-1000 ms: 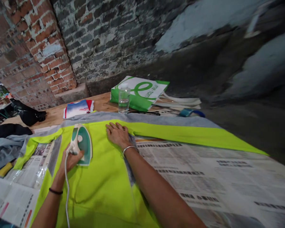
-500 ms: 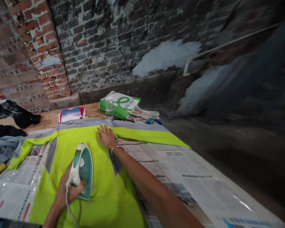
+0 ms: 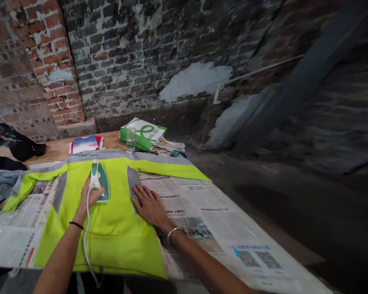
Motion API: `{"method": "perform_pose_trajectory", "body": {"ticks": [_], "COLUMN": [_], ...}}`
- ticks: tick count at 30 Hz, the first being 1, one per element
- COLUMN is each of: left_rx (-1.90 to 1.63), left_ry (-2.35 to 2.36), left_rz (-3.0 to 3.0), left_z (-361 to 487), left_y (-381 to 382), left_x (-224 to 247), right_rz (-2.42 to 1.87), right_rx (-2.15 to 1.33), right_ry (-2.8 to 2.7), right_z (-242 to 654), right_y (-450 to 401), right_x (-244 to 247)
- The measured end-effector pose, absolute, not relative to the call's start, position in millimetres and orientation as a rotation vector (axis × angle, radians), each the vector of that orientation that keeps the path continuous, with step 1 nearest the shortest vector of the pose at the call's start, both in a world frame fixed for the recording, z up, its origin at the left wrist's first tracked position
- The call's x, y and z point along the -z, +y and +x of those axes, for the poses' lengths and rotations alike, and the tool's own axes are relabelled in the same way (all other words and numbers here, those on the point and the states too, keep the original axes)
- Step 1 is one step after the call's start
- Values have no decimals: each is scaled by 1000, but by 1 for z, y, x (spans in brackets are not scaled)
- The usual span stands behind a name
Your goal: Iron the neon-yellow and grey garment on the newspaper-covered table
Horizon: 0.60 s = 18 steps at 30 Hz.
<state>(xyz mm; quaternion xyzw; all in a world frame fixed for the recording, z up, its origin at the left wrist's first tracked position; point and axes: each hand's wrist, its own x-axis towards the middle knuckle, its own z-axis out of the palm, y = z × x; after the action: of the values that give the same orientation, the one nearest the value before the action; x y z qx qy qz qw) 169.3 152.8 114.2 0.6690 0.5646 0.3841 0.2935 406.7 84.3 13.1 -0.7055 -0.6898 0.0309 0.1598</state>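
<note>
Grips corded clothes iron (image 3: 103, 183) in left hand (image 3: 88, 195), with fingers wrapped round handle (image 3: 95, 179), on fluorescent-yellow sweatshirt (image 3: 110, 239); rests right hand (image 3: 150, 206), fingers unclenched, against grey side panel (image 3: 133, 177). Spots QR codes (image 3: 248, 259) on newspaper (image 3: 233, 228); cannot read tote bag (image 3: 142, 141) lettering.

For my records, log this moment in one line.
left hand: holding iron | right hand: at grey panel | garment: laid over newspaper

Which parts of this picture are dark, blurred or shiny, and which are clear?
Head view: the wall at far right is dim and smeared; head view: pale glare streaks cross the newspaper at lower left; head view: the iron and the bright yellow-green garment look fairly clear.
</note>
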Motion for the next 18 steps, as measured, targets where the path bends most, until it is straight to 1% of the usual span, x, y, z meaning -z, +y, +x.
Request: {"method": "perform_pose_trajectory", "body": {"ticks": [7, 10, 13, 18], "left_rx": [-912, -887, -882, -909], "left_ry": [1512, 1452, 1448, 1496], "left_rz": [1835, 1873, 1883, 1862], "left_z": [154, 155, 166, 197], "left_y": [43, 24, 45, 136], "left_x": [-110, -111, -113, -116], "right_rz": [-2006, -1996, -1985, -1999], "right_rx": [-76, -60, -44, -82], "right_ry": [-1977, -1973, -1966, -1965], "right_z": [406, 406, 406, 406], "right_y": [82, 82, 82, 84], "right_x": [-15, -13, -12, -16]}}
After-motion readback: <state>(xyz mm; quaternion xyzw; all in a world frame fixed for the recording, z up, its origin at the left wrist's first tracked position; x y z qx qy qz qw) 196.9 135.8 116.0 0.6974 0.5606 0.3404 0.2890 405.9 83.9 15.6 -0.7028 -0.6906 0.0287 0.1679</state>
